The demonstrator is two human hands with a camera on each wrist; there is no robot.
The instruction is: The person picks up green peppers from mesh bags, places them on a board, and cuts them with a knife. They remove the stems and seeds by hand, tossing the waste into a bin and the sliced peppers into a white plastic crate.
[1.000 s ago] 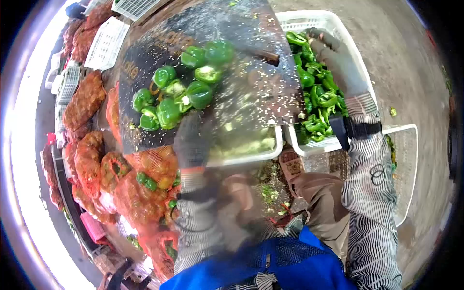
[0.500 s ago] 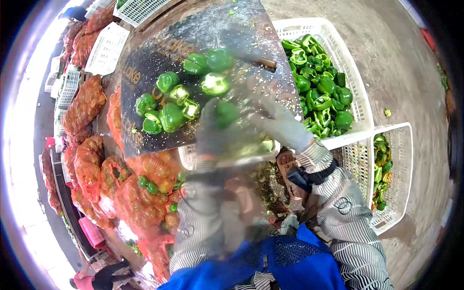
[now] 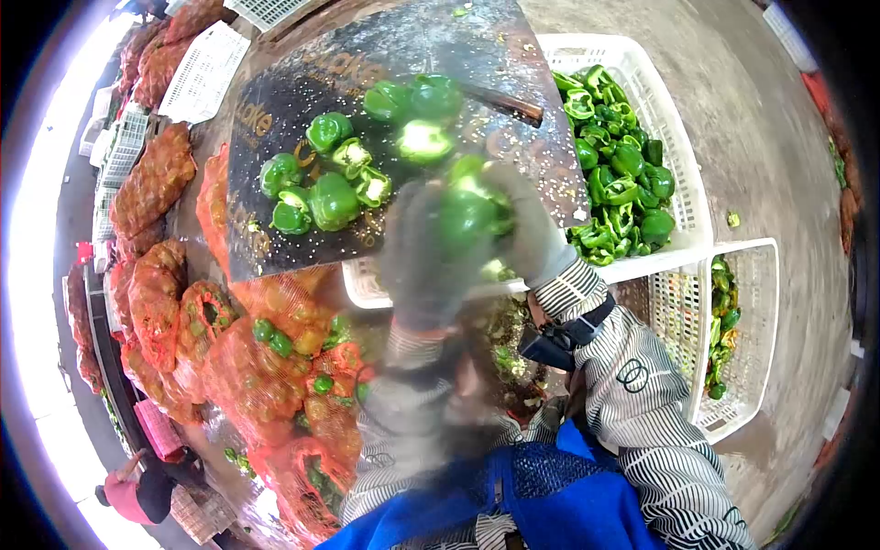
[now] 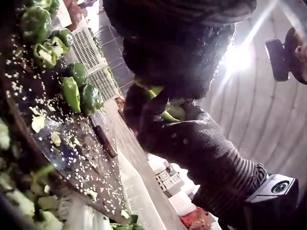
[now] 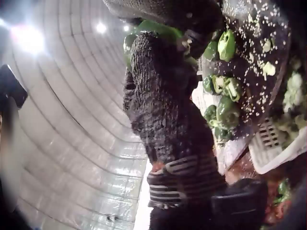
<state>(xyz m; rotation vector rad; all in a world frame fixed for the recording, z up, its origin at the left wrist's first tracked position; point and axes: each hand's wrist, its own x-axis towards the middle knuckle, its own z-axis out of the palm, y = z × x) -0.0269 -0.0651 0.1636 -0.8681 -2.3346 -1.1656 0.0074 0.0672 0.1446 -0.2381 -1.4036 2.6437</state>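
Observation:
Over the near edge of the dark board, both gloved hands hold one green bell pepper between them. The left hand grips it from the left, blurred by haze in the head view. From the other side the right hand holds it, fingers curled against it. Part of the pepper shows between the gloves in the left wrist view, and its green side shows in the right wrist view. Several bell peppers, some cut open with pale insides, lie on the board. A knife rests beyond them.
Right of the board stands a white crate of green peppers, with another crate below it. A white tub with pepper scraps sits under the board's near edge. Red mesh sacks fill the left side. White seeds speckle the board.
The right hand came back from the pepper crate to the board and met the left hand at a pepper. Both hands now hold that pepper, raised near the board's front edge.

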